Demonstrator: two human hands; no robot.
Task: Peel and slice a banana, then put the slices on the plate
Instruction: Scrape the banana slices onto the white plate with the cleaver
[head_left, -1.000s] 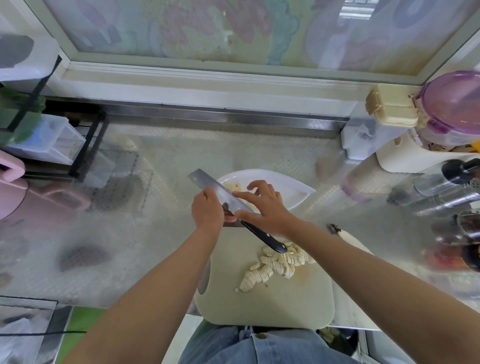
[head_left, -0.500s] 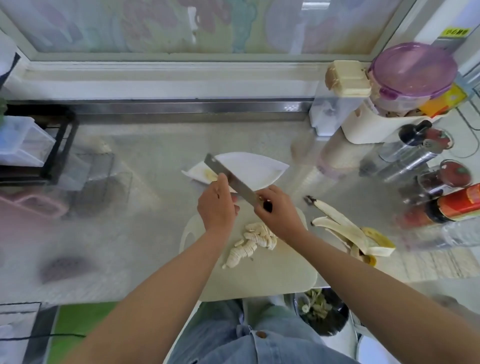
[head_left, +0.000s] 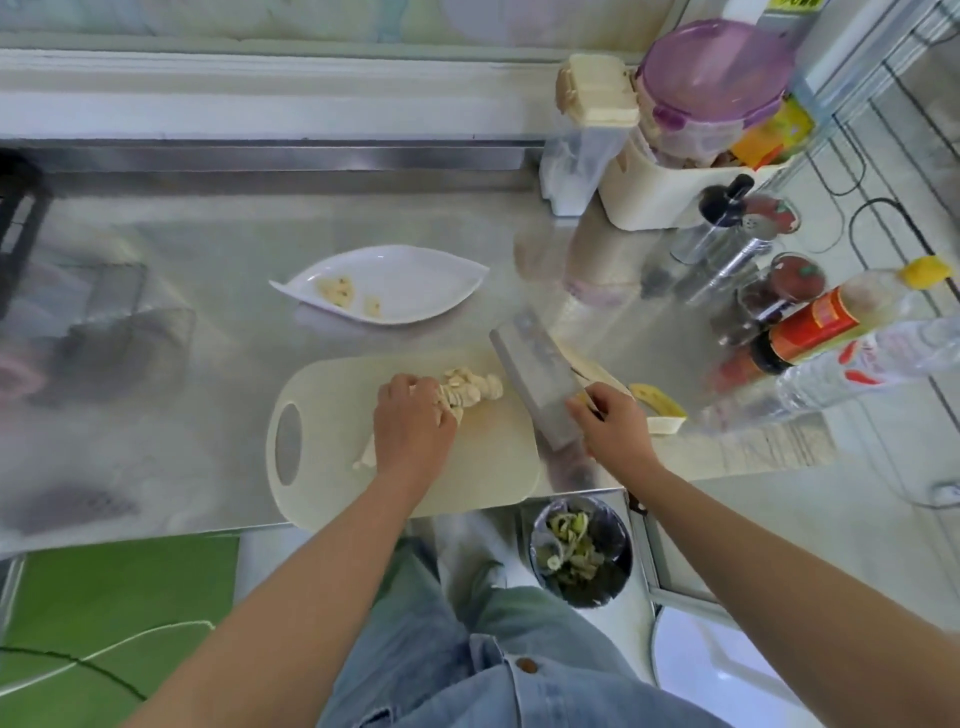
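Largest: grey stainless-steel worktop, smooth and glossy, smeared with blurred reflections. On its near edge, cream plastic cutting board, a rounded oblong with an oval grip hole at the left end. Beyond the board and apart from it, white glossy leaf-shaped plate, pointed at both ends; holds a few pale banana slices in its left half. At the back right, cream plastic tub carrying a clear box with a purple clip lid; contents too blurred to tell. On the floor below the worktop edge, round bin with a black liner, holding green-yellow scraps. Further right on the worktop, red-labelled bottle lying among clear ones.

Next, broad steel cleaver, rectangular blade flat side up, slanted over the board's right edge. Right hand at its handle end, fingers wrapped round the handle, the handle itself hidden. Left hand palm down on the board, fingers bent over the near end of the heap of cut banana: soft, cream, thin rounds leaning on one another. Yellow banana peel limp on the worktop, just right of the cleaver.

Half a second back, cleaver raised over the plate with the left hand against the blade; now back at the board, plate uncovered, left hand down on the heap.
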